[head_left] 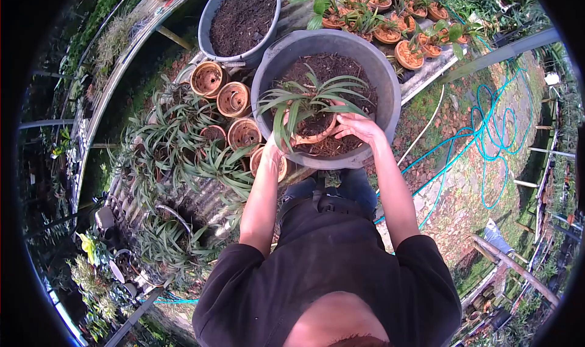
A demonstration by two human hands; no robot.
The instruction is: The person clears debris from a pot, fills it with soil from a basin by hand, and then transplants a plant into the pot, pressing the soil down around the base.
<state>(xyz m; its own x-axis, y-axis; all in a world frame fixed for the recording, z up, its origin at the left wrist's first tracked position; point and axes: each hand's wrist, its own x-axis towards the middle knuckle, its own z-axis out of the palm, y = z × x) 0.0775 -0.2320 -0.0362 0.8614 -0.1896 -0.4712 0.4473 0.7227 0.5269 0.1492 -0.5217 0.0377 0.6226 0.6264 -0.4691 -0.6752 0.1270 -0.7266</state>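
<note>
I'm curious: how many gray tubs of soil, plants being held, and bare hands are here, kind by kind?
Gray soil tubs: 2 (the near tub and the far tub)
Held potted plant: 1
Bare hands: 2 (left hand and right hand)
Total: 5

Sunlight falls across an outdoor garden yard, where a curling turquoise hose [481,133] lies over ground [445,200] that mixes paving, grass and leaf litter. A corrugated bench top [201,203] carries long-leaved potted plants [164,139] on the left, and small terracotta pots of plants [390,27] crowd the far end. Rails [518,47] and poles [515,268] cross the edges, with dense greenery [55,164] in shade beyond.
</note>
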